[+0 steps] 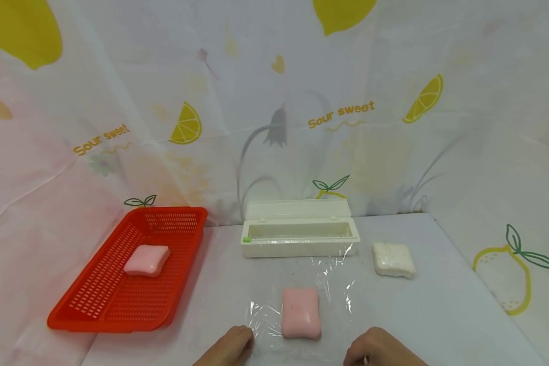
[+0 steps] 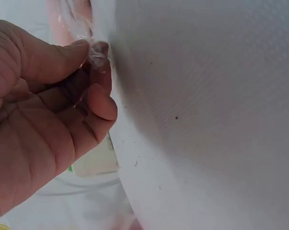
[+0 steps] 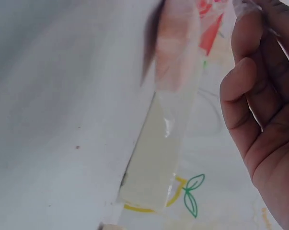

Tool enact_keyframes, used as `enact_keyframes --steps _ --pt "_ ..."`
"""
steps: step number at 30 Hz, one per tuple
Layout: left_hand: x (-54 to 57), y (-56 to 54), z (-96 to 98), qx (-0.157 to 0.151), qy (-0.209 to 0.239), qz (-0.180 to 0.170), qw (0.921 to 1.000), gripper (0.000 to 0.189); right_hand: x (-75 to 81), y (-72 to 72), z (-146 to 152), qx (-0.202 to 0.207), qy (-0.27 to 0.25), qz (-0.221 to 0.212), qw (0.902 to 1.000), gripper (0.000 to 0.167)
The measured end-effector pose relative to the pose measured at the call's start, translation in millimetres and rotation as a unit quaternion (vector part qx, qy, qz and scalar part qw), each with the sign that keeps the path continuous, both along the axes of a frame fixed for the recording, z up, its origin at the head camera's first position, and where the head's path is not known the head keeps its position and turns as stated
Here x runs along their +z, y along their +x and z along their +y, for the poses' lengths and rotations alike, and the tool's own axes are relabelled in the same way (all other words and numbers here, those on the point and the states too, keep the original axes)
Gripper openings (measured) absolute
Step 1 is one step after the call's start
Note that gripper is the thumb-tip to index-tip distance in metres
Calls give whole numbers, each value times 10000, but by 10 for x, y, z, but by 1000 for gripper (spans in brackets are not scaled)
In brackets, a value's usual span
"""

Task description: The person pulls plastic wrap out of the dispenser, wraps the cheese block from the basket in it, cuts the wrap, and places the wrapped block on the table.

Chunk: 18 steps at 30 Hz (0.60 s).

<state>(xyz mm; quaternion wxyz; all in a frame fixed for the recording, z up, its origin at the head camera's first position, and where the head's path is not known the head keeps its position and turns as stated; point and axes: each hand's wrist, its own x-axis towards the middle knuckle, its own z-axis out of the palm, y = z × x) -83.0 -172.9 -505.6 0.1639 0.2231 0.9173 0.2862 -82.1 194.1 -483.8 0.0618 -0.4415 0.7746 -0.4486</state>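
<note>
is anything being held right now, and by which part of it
Yes, clear plastic film: the left hand pinches a bunched bit of its edge on the near left, and the right hand holds its edge on the near right.

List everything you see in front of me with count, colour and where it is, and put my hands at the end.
Tabletop: one, white, under everything
Lemon-print cloth: white with yellow and green prints, behind the tabletop and at its sides
Perforated plastic basket: one, red, left
Basket soap bar: one, pink, inside the basket
Lidded box: one, white, back centre, lid up
Small tab: one, green, box's left front corner
Plastic film: one sheet visible, clear, in front of the box
Front soap bar: one, pink, front centre, amid the film
White soap bar: one, white, right of the box
Left hand: one, front, pinching film
Right hand: one, front, holding film
</note>
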Motion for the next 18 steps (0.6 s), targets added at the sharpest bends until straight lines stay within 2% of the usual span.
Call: enact_keyframes --steps 2,3,4,8,11,12,15,17,18 --pt "30 -4 3 317 115 -556 9979 22 29 4 7 120 -190 -7 9997 24" --pt "49 -6 -2 361 163 -685 9969 24 44 2 16 173 -279 -70 9994 23" --pt "65 -9 -10 328 226 -656 9970 24 56 0 28 213 -342 -87 9992 23" --pt "141 -21 -66 116 622 -170 9978 23 85 -33 89 242 -588 234 9977 21" --pt "196 -38 -110 34 995 190 9948 18 70 -84 112 162 -913 1187 9886 22" --pt "211 -46 -120 -16 1132 308 9931 19 63 -102 113 95 -1045 1479 9834 22" --pt "212 -71 -140 -311 1459 1038 9833 22 71 -138 100 -332 -1370 2113 9672 22" --pt "195 -96 -140 -447 1653 1378 9755 23 105 -146 81 -562 -1579 2168 9617 26" --pt "187 -107 -137 -477 1744 1421 9732 23 128 -144 74 -656 -1650 2081 9619 29"
